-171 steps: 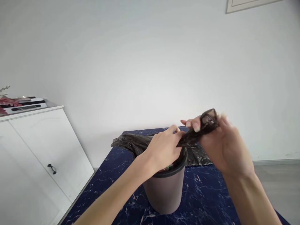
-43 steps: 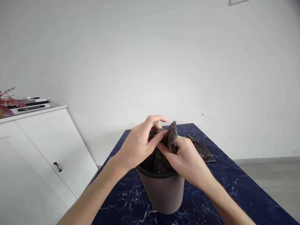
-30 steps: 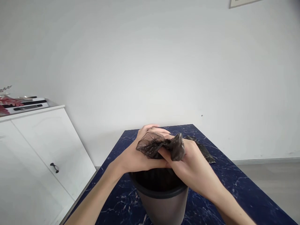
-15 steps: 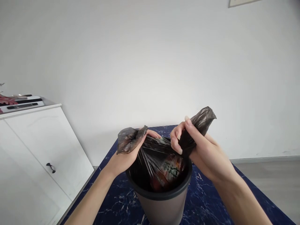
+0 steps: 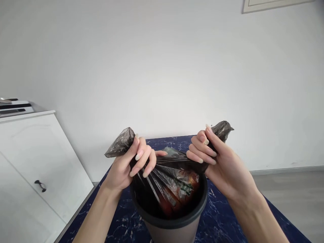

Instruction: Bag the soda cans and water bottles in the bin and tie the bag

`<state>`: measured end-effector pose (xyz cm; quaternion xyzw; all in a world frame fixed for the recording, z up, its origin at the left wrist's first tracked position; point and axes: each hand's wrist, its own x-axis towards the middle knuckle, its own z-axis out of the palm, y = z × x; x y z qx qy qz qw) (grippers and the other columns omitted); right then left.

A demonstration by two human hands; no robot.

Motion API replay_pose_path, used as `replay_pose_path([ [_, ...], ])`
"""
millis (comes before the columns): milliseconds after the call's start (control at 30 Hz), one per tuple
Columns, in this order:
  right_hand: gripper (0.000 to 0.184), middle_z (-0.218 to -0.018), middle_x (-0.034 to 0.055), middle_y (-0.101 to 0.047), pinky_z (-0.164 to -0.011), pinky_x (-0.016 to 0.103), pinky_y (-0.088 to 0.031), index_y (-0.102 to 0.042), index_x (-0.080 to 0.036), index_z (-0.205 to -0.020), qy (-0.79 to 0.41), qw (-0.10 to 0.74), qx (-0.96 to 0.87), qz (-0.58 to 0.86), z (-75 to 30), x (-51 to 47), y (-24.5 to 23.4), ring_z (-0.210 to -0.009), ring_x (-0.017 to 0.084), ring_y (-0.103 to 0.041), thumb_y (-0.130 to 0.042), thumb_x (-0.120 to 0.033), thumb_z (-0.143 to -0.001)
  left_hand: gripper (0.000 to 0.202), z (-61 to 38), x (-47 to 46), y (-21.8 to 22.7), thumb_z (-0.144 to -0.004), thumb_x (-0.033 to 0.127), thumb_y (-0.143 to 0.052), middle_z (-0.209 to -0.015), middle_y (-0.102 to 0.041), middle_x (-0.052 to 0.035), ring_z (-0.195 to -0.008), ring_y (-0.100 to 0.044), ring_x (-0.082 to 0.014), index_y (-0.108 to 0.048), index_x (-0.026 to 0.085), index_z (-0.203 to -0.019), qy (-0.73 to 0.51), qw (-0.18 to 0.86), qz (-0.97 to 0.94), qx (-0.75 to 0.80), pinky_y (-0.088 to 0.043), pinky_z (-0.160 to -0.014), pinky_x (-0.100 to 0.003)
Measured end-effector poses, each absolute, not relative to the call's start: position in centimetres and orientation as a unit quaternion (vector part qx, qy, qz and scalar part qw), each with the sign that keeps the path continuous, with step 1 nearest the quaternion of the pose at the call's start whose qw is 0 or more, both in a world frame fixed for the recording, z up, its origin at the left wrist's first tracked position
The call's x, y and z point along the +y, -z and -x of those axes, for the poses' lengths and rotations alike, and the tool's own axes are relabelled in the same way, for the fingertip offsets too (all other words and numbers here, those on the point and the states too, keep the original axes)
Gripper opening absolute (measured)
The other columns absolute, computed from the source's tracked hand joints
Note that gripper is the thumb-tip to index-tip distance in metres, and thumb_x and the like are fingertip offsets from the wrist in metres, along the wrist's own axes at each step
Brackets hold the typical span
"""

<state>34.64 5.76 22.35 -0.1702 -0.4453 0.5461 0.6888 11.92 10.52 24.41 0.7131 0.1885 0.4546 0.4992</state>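
Observation:
A thin black garbage bag (image 5: 162, 180) is stretched across the mouth of a trash can (image 5: 172, 233) with a dark rim. Through its film show reddish and green items, which I cannot make out clearly. My left hand (image 5: 135, 160) is closed around one gathered corner, whose loose end sticks out to the left. Opposite it, my right hand (image 5: 209, 148) grips another bunched corner, with the tip poking out past the thumb. Between the two hands the bag's edge runs taut, just above the can's far rim.
The can stands on a dark blue marbled table (image 5: 118, 216). A white cabinet (image 5: 50, 155) with a black handle is at left, with a white and black object (image 5: 15, 108) on top. Behind is a white wall (image 5: 162, 67) with part of a frame (image 5: 275, 5) at upper right.
My left hand has shifted left, and its fingers have curled around the bag's corner. My right hand's fingers have closed more tightly. The bag's edge between them is pulled wider.

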Motion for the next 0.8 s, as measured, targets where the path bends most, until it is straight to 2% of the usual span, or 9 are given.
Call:
replay_pose_path([
  [100,0.046,-0.069,-0.0083,-0.018,-0.046,0.026,-0.027,-0.047,-0.026,-0.074,-0.526,0.702,-0.445,0.183,-34.7,6.2,-22.2,-0.056,0.013,-0.012,-0.068,-0.058,-0.100,0.053,-12.4,10.6,-24.7,-0.105,0.064,-0.053,-0.046,-0.024,0.0105,-0.041,-0.032,-0.0122,-0.045,0.027,-0.067,-0.447,0.488,-0.722,0.202,-0.063,-0.094,-0.055],
  [200,0.047,-0.070,-0.0075,-0.017,-0.045,0.027,-0.021,-0.038,-0.025,-0.072,-0.514,0.704,-0.448,0.199,-34.4,6.5,-22.0,-0.057,0.013,-0.011,-0.064,-0.051,-0.102,0.054,-12.9,10.6,-25.0,-0.109,0.058,-0.048,-0.053,-0.033,0.0077,-0.047,-0.037,-0.0129,-0.046,0.026,-0.065,-0.391,0.465,-0.766,0.212,-0.062,-0.093,-0.051],
  [267,0.039,-0.072,-0.0057,-0.022,-0.047,0.027,-0.023,-0.041,-0.025,-0.076,-0.510,0.707,-0.449,0.196,-34.1,6.5,-21.9,-0.059,0.013,-0.016,-0.061,-0.048,-0.099,0.051,-13.1,10.5,-24.8,-0.110,0.054,-0.047,-0.056,-0.038,0.0059,-0.052,-0.046,-0.0148,-0.049,0.026,-0.068,-0.351,0.436,-0.792,0.243,-0.062,-0.091,-0.046],
  [367,0.025,-0.080,-0.0014,-0.034,-0.054,0.028,-0.033,-0.054,-0.026,-0.092,-0.498,0.691,-0.485,0.196,-33.7,6.3,-21.5,-0.067,0.016,-0.029,-0.056,-0.050,-0.098,0.042,-12.9,10.2,-24.3,-0.111,0.053,-0.047,-0.059,-0.041,0.0056,-0.058,-0.054,-0.0166,-0.055,0.027,-0.079,-0.333,0.400,-0.799,0.301,-0.061,-0.080,-0.039],
  [467,0.031,-0.080,0.0000,-0.041,-0.059,0.030,-0.038,-0.061,-0.026,-0.098,-0.474,0.643,-0.551,0.244,-33.4,5.8,-21.0,-0.070,0.017,-0.038,-0.047,-0.052,-0.107,0.040,-12.6,9.9,-23.7,-0.111,0.054,-0.045,-0.060,-0.042,0.0057,-0.060,-0.056,-0.0168,-0.056,0.028,-0.084,-0.344,0.370,-0.800,0.323,-0.059,-0.077,-0.036],
  [533,0.038,-0.076,-0.0007,-0.043,-0.060,0.029,-0.038,-0.064,-0.026,-0.096,-0.447,0.616,-0.586,0.277,-33.2,5.5,-20.9,-0.069,0.016,-0.040,-0.043,-0.054,-0.111,0.040,-12.4,9.6,-23.6,-0.112,0.054,-0.044,-0.066,-0.053,0.0035,-0.069,-0.062,-0.0178,-0.057,0.028,-0.084,-0.355,0.329,-0.812,0.327,-0.056,-0.080,-0.035],
  [633,0.038,-0.072,-0.0033,-0.041,-0.055,0.028,-0.034,-0.064,-0.025,-0.095,-0.419,0.579,-0.636,0.291,-32.6,5.1,-21.2,-0.062,0.013,-0.037,-0.047,-0.054,-0.112,0.037,-12.1,9.4,-23.5,-0.112,0.049,-0.044,-0.085,-0.064,0.0013,-0.085,-0.065,-0.0186,-0.058,0.028,-0.086,-0.365,0.264,-0.831,0.326,-0.053,-0.081,-0.033],
  [733,0.041,-0.064,-0.0053,-0.043,-0.052,0.027,-0.034,-0.060,-0.024,-0.084,-0.404,0.540,-0.674,0.301,-32.2,5.1,-21.6,-0.056,0.011,-0.037,-0.050,-0.053,-0.112,0.025,-11.9,9.2,-23.7,-0.112,0.042,-0.047,-0.089,-0.063,0.0020,-0.083,-0.062,-0.0177,-0.058,0.029,-0.094,-0.360,0.240,-0.842,0.323,-0.052,-0.077,-0.031],
  [800,0.035,-0.061,-0.0064,-0.051,-0.051,0.025,-0.038,-0.062,-0.024,-0.094,-0.414,0.537,-0.664,0.315,-32.1,5.1,-21.8,-0.050,0.009,-0.043,-0.050,-0.052,-0.112,0.014,-12.0,9.0,-23.9,-0.110,0.036,-0.051,-0.096,-0.066,0.0020,-0.086,-0.063,-0.0175,-0.060,0.030,-0.101,-0.347,0.241,-0.843,0.334,-0.053,-0.079,-0.030],
])
